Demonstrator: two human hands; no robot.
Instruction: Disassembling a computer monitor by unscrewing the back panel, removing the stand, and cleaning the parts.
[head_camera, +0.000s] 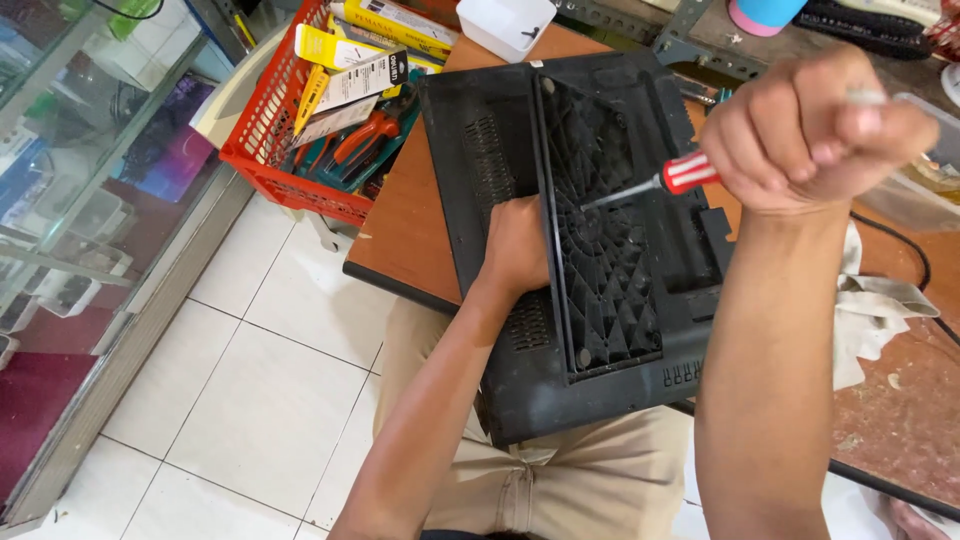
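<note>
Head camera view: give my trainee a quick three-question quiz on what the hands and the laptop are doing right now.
1. True or false: the right hand grips a red-handled screwdriver.
2. What does the left hand press on: A) red basket B) black laptop base C) cloth?
3. The screwdriver tip meets the ribbed black ____.

Key: 1 true; 2 B; 3 panel.

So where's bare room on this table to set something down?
One bare strip of table, between the red basket and the laptop. Elsewhere it is crowded: left hand and right hand with screwdriver over the laptop, a rag at right.
</note>
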